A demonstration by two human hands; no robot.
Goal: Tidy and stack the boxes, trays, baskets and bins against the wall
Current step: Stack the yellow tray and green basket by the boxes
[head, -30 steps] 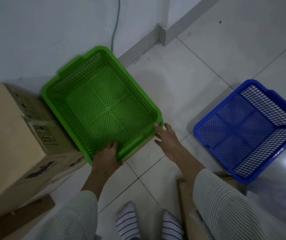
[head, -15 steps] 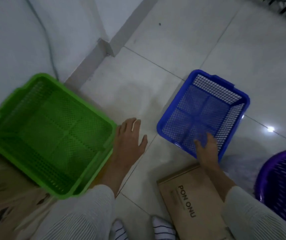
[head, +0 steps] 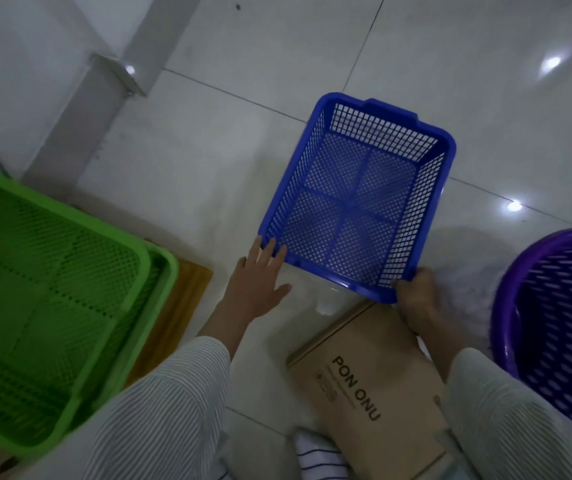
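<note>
Nearest, a striped sock (head: 315,455) is seen at the bottom edge, beside a flat cardboard box (head: 364,386) printed "PON ONU" lying on the tiled floor (head: 312,57). The right hand (head: 417,299) is clamped on the near right corner of the blue mesh basket (head: 357,199), fingers curled over the rim; 0.5 s ago it was resting further left along the near rim. The left hand (head: 256,289), fingers straight and spread, is now placed at the basket's near left corner, fingertips touching the rim; earlier it was next to the green mesh basket (head: 45,306). The green basket is now cut off by the left edge, well apart from both hands, near the wall (head: 18,46). A purple round basket (head: 554,327) is seen at right, more of it in view than before. The blue basket's far end sits towards mid-floor, away from the wall.
</note>
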